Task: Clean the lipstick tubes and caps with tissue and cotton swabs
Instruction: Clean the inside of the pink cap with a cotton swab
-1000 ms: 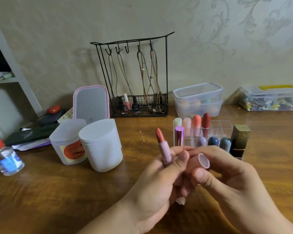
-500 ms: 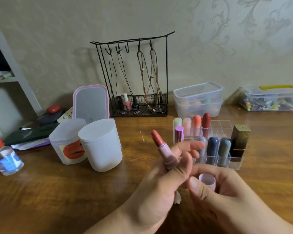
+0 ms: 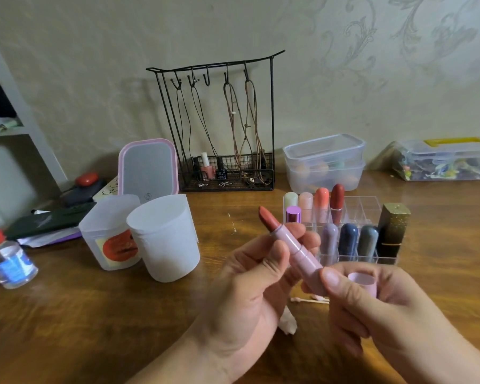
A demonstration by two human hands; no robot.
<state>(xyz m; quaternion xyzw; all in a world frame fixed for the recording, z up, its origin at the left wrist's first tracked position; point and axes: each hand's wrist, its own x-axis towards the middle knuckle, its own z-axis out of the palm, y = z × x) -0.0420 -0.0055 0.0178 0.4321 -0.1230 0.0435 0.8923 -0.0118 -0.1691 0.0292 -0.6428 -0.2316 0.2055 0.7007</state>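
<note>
Pinching the pale pink plastic lipstick tube, the left hand tilts its exposed brick-red bullet toward ten o'clock. At four o'clock, the right hand grips the pink cap; a careless recapping could smear or snap the bullet.

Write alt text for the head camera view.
The left hand holds an uncapped pink lipstick tube while the right hand holds its pink cap, above a wooden table with a clear lipstick organizer.

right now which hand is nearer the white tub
Left. The left hand sits just right of the white tub; the right hand is farther right, beyond the left hand.
</note>
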